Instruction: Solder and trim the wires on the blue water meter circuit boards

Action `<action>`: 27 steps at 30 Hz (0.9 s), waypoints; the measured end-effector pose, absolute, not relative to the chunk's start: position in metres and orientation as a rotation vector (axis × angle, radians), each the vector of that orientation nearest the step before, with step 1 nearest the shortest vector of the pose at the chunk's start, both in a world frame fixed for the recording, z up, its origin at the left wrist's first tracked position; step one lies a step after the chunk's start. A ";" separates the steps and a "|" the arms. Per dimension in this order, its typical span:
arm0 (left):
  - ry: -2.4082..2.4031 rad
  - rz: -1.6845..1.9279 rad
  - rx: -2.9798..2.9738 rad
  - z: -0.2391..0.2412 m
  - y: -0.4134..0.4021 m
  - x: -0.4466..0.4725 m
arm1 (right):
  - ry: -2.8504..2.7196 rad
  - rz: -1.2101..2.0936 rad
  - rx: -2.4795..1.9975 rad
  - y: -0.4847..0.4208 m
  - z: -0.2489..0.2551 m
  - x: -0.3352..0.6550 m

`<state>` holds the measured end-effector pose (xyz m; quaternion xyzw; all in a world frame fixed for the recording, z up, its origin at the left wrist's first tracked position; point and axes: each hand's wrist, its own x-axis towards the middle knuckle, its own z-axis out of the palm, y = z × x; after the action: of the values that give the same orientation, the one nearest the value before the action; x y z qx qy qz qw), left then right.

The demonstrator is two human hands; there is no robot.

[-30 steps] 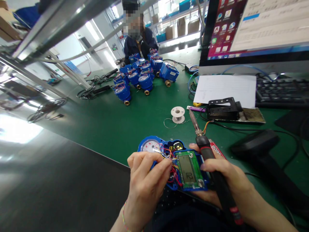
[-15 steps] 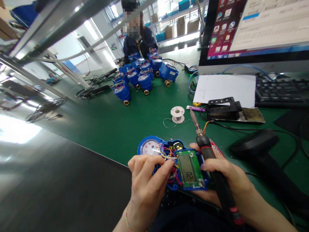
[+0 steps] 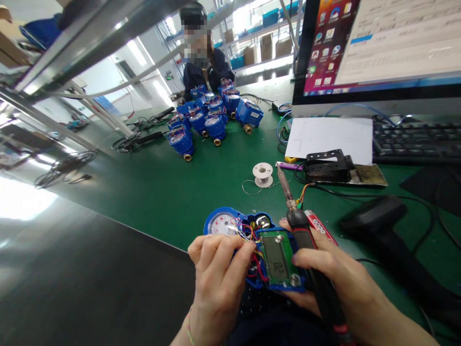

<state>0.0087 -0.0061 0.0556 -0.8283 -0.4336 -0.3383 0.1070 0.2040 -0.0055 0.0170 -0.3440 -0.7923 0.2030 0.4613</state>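
Note:
An opened blue water meter (image 3: 208, 222) is held at the table's near edge, its round dial (image 3: 222, 224) on the left and a green circuit board (image 3: 288, 254) with a small LCD screen (image 3: 274, 257) on the right. Thin coloured wires (image 3: 248, 231) run between the two. My left hand (image 3: 219, 269) is closed over the wires in a pinch; its fingertips partly hide them. My right hand (image 3: 327, 264) grips the meter's right side, thumb on its edge, and also holds a soldering iron (image 3: 306, 235) that slants across it, tip pointing up and away.
Beyond the meter stand a solder wire spool (image 3: 263, 175) and a black iron stand (image 3: 326, 166). A barcode scanner (image 3: 374, 216) lies right, near a red-and-white strip (image 3: 320, 227). Several blue meters (image 3: 215, 127) sit farther back, before a person (image 3: 207, 72). A keyboard (image 3: 414, 144) and monitor (image 3: 360, 53) are right.
The view has shifted slightly, so the table items sit a little lower and farther left. Both hands keep their hold; the meter and soldering iron have hardly moved relative to them.

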 end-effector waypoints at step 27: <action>-1.021 -0.996 -2.421 0.032 0.009 -0.007 | -1.437 0.602 -1.027 0.009 0.038 0.268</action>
<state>-0.0072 0.0092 0.0324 -0.8498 -0.3584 -0.3496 0.1649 0.2683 0.0088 0.0377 -0.4423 -0.6187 0.2591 0.5954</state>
